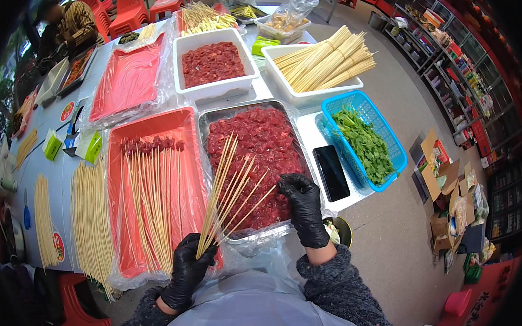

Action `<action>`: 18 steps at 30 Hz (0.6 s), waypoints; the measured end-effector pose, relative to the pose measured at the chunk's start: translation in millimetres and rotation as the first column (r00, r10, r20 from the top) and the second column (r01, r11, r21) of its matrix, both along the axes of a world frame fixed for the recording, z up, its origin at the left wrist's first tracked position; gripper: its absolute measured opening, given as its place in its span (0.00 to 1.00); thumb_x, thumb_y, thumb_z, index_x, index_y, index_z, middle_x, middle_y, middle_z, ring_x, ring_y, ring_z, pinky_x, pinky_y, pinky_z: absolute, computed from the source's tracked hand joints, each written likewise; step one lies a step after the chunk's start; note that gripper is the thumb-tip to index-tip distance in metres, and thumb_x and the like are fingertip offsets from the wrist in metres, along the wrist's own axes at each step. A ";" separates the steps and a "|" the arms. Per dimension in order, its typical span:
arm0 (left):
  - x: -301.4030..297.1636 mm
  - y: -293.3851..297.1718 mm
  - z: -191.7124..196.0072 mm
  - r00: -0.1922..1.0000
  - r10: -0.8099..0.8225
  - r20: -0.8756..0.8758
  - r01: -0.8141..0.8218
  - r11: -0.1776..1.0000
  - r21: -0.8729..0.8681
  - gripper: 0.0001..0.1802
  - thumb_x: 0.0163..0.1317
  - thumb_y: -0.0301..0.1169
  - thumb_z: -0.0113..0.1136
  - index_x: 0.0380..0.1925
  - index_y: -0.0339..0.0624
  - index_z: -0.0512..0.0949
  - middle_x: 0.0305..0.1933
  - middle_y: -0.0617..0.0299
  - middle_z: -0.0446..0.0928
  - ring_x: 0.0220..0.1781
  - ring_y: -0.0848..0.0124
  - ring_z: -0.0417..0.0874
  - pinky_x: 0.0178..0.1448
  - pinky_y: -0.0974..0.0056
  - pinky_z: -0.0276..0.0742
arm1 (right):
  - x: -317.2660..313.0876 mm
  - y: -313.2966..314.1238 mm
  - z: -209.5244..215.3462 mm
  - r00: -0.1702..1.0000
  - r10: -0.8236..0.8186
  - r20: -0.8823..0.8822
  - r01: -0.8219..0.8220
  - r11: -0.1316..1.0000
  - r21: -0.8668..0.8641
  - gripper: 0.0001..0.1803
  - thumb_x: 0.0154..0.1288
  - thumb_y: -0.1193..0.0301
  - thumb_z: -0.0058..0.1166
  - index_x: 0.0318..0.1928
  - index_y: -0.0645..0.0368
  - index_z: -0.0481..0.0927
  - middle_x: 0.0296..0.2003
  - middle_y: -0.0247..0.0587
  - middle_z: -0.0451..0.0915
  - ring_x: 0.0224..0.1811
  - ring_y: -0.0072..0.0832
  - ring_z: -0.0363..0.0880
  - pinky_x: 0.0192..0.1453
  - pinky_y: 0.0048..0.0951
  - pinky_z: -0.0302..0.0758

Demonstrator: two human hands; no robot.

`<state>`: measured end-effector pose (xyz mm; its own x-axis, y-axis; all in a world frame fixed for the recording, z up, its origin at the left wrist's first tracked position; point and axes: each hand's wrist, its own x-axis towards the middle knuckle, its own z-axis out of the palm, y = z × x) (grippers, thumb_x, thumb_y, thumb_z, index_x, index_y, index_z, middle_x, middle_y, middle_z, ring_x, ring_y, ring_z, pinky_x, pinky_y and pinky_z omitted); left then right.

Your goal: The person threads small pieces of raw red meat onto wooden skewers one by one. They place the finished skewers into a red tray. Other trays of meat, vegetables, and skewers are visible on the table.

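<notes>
My left hand [190, 269], in a black glove, is closed round the lower ends of several bamboo skewers [220, 195]. They fan up and right over a metal tray [264, 233] of raw red meat pieces [252, 136]. At the tray's right side, my right hand [303, 211], also black-gloved, has its fingertips pinched together over the meat. Whatever lies between those fingertips cannot be made out. Left of the metal tray is a plastic-lined red tray [192, 227]. Inside it, a row of meat skewers [152, 146] lies with the meat at the far end.
Bare skewers [90, 221] are laid out at the left. Beyond sit a white tub of meat [213, 64] and a white bin [286, 90] with skewer bundles. A phone [331, 173] and a blue basket [394, 149] of green herbs stand right. Cartons [444, 181] lie on the floor.
</notes>
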<state>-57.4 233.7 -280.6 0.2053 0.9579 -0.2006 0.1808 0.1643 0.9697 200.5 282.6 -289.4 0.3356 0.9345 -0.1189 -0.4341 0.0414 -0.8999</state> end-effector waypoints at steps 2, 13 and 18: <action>2.5 -0.8 -0.4 1.000 0.011 0.017 -0.011 1.000 -0.009 0.04 0.56 0.20 0.59 0.31 0.30 0.77 0.32 0.60 0.71 0.26 0.75 0.76 0.26 0.72 0.73 | -3.2 0.2 -2.8 0.995 -0.027 0.100 0.026 1.000 0.003 0.10 0.53 0.84 0.58 0.38 0.65 0.79 0.35 0.40 0.81 0.36 0.21 0.77 0.45 0.21 0.76; 6.1 -2.0 -6.8 0.994 0.035 0.100 -0.030 0.998 -0.048 0.04 0.56 0.19 0.58 0.32 0.31 0.77 0.31 0.62 0.70 0.26 0.76 0.75 0.26 0.73 0.72 | -8.9 -0.8 -6.0 0.908 -0.070 0.413 0.014 0.991 0.136 0.11 0.54 0.83 0.58 0.40 0.64 0.81 0.37 0.37 0.81 0.39 0.19 0.77 0.46 0.21 0.73; 11.5 -1.7 1.9 0.983 0.049 0.176 -0.031 0.994 -0.101 0.03 0.57 0.19 0.57 0.32 0.31 0.77 0.31 0.62 0.70 0.25 0.76 0.75 0.26 0.73 0.71 | -1.9 -0.4 -12.7 0.820 -0.034 0.571 -0.053 0.989 0.136 0.10 0.54 0.83 0.58 0.39 0.64 0.81 0.36 0.38 0.81 0.40 0.21 0.77 0.46 0.22 0.73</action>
